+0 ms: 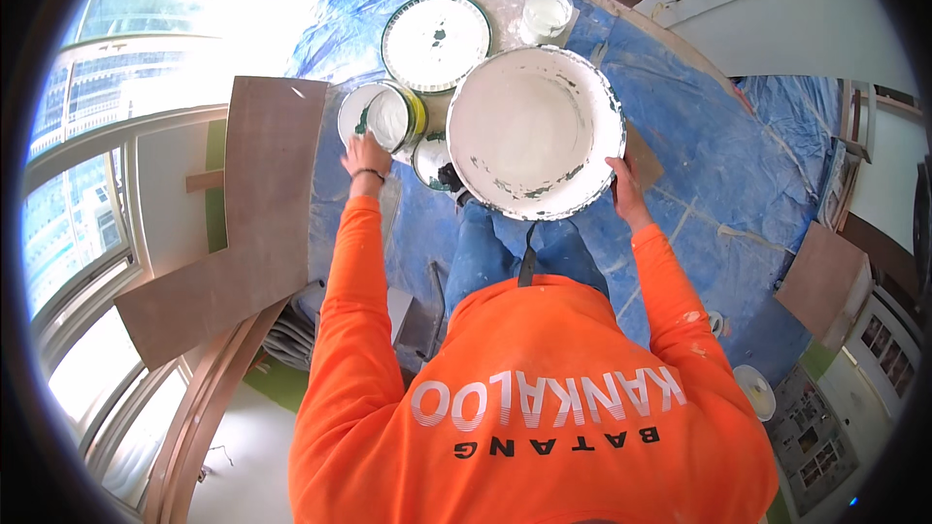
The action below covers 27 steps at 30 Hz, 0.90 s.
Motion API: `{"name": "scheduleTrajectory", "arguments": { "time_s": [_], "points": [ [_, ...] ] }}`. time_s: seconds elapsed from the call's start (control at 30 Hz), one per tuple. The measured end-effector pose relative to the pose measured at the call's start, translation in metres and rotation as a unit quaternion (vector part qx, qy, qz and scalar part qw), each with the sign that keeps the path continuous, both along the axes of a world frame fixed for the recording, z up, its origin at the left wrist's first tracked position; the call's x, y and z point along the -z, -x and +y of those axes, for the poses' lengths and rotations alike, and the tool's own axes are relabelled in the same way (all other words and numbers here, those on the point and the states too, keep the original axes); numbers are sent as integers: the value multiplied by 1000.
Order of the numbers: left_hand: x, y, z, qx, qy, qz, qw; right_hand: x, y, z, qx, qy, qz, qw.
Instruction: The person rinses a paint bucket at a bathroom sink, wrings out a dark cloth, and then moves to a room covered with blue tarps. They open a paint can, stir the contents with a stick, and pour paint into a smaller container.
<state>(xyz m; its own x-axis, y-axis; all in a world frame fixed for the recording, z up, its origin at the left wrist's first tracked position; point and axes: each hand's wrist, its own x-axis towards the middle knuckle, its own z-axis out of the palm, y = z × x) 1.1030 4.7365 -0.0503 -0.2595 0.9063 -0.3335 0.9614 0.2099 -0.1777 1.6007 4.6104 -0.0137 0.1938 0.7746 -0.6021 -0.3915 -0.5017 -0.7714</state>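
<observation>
A large white bucket point(529, 126), its rim chipped and stained with dark paint, is tilted so that I look into its pale inside. My right hand point(626, 189) grips the rim at the bucket's lower right side. On the left, my left hand point(367, 155) is closed at the near left edge of a yellow paint can point(417, 114) with white paint in it; the fingertips are partly hidden. A white round container or lid point(352, 109) shows just behind that can. Between can and bucket is a smaller green-rimmed tin point(427, 163), partly covered.
Beyond the can lies a round white lid point(437, 39) with a green edge. A small white tub point(546, 12) stands on a stained board at the back. Blue sheeting point(699, 136) covers the floor. Brown board point(272, 175) stands at the left, beside the windows.
</observation>
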Motion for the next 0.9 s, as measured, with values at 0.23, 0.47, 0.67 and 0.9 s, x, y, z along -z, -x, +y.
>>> {"name": "scheduleTrajectory", "arguments": {
  "time_s": [0.23, 0.47, 0.67, 0.9],
  "points": [
    [-35, -40, 7, -43, -71, -152, 985, 12, -9, 8, -51, 27, -142, 988],
    [-40, 0, -7, -82, -211, -324, 919, -10, 13, 10, 8, 93, 28, 995],
    [-61, 14, -7, -274, -108, -673, 679, -7, 48, -10, 84, 72, 65, 992],
    [-49, 36, 5, -171, -123, -597, 774, -2, 107, -9, 133, 63, 99, 984]
  ]
}}
